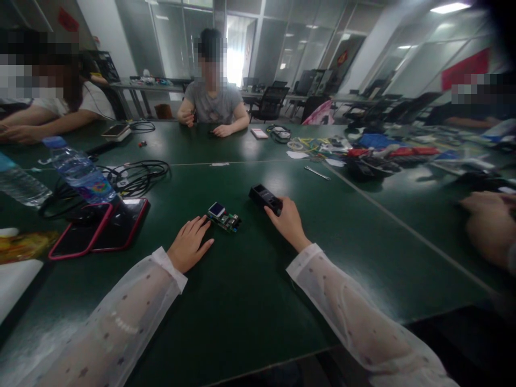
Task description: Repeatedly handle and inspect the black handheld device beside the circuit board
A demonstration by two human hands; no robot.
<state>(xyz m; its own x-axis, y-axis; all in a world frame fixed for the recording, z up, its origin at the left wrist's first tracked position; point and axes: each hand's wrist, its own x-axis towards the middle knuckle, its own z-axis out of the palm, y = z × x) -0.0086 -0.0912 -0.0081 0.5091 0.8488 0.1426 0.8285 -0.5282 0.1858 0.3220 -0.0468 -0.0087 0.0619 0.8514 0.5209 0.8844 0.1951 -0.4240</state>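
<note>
A small green circuit board with a little screen (224,217) lies on the dark green table. My left hand (191,243) rests flat on the tabletop just left of the board, fingers stretched out, fingertips at or near its edge. To the right of the board, my right hand (289,221) has its thumb and fingers around the near end of a black, box-shaped handheld device (265,198). The device's far end points away to the left. Its exact kind does not show.
At left are two phones in red cases (121,228), a water bottle (83,172) and coiled black cables (141,174). A wrench (316,172) lies beyond my right hand, near a heap of wires and tools (374,153). Other people sit opposite, left and right.
</note>
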